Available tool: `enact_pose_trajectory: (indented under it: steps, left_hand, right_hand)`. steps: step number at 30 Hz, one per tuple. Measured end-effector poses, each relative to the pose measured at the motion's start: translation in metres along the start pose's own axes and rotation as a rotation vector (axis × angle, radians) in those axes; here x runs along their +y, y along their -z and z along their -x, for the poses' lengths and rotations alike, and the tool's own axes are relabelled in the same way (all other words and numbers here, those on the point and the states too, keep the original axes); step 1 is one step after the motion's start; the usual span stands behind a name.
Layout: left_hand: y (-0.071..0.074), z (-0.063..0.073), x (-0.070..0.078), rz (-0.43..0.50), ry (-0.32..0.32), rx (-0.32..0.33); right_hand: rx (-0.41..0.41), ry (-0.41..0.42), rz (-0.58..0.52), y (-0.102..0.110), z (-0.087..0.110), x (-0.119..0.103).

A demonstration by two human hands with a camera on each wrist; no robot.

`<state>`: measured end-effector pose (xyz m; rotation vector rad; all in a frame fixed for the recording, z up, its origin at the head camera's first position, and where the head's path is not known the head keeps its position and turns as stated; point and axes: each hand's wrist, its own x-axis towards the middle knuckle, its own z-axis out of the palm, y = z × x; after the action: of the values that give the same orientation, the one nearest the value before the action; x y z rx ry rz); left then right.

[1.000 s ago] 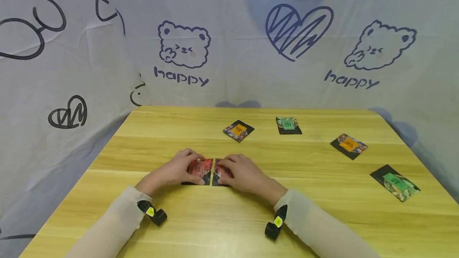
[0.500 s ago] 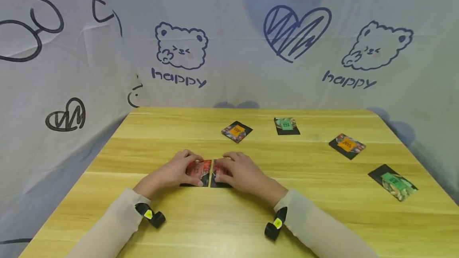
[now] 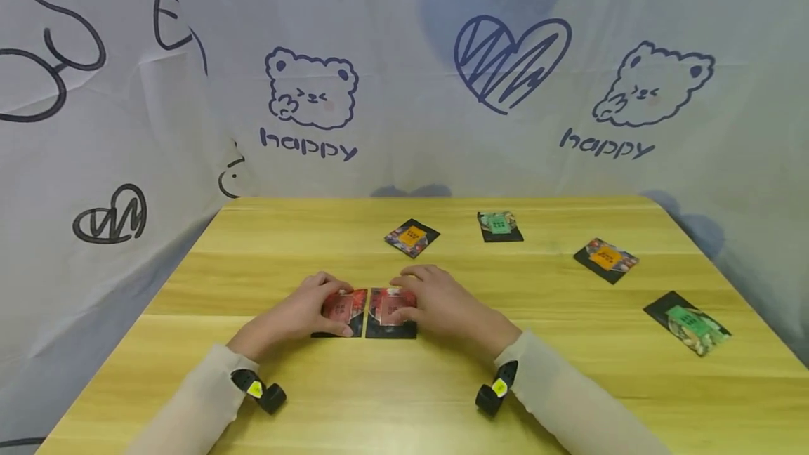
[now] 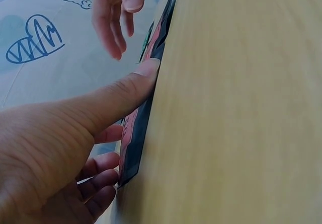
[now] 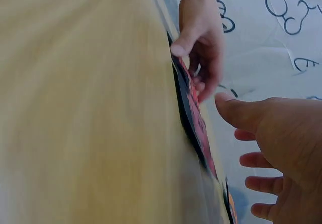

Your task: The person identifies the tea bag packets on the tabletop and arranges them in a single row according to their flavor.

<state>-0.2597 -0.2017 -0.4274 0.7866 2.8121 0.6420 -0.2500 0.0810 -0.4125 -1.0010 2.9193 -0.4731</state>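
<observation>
Two flat red-and-black packets lie side by side on the wooden table, a narrow gap between them. On the left packet [image 3: 344, 307], my left hand [image 3: 303, 311] has its thumb on the near edge and its fingers around the left and far edges. The left wrist view shows that thumb pressing on the packet's black border [image 4: 139, 138]. My right hand [image 3: 442, 304] is raised just over the right packet [image 3: 382, 325], its fingers relaxed and apart. In the right wrist view, a space shows between the right hand [image 5: 287, 153] and the red packet [image 5: 197, 121].
Farther back lie an orange-labelled packet [image 3: 412, 238] and a green-labelled one [image 3: 500, 226]. Another orange-labelled packet [image 3: 607, 260] and a green-labelled one [image 3: 687, 323] lie to the right on the table [image 3: 505, 399]. White cloth [image 3: 404, 104] with drawings hangs behind.
My right hand has let go of the right packet and shifted up and to the right, uncovering more of it. My left hand stays on its packet. The head view has tilted slightly.
</observation>
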Motion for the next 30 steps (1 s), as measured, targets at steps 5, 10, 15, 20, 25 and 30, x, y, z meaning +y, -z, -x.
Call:
enact_pose_trajectory:
  steps: [5,10,15,20,25,30]
  left_hand:
    - [0.006,-0.002,-0.001,-0.010,-0.016,0.011]
    - [0.006,0.002,0.002,-0.010,-0.012,0.002]
    - [0.000,0.005,0.002,-0.002,-0.007,0.010]
    - [-0.003,0.003,0.001,0.012,-0.005,0.016]
    - [-0.002,0.003,0.001,0.016,-0.018,0.016]
    - [-0.001,0.004,0.002,0.012,-0.009,0.015]
  right_hand:
    - [-0.005,-0.020,-0.027,0.004,-0.004,0.015]
    - [-0.018,0.022,-0.049,0.005,-0.012,0.025]
    - [-0.015,0.061,-0.035,0.008,-0.021,0.034]
    - [-0.023,0.078,-0.037,0.017,-0.030,0.048]
    - [-0.047,0.100,-0.057,0.025,-0.043,0.064]
    - [-0.081,0.132,-0.077,0.029,-0.058,0.074]
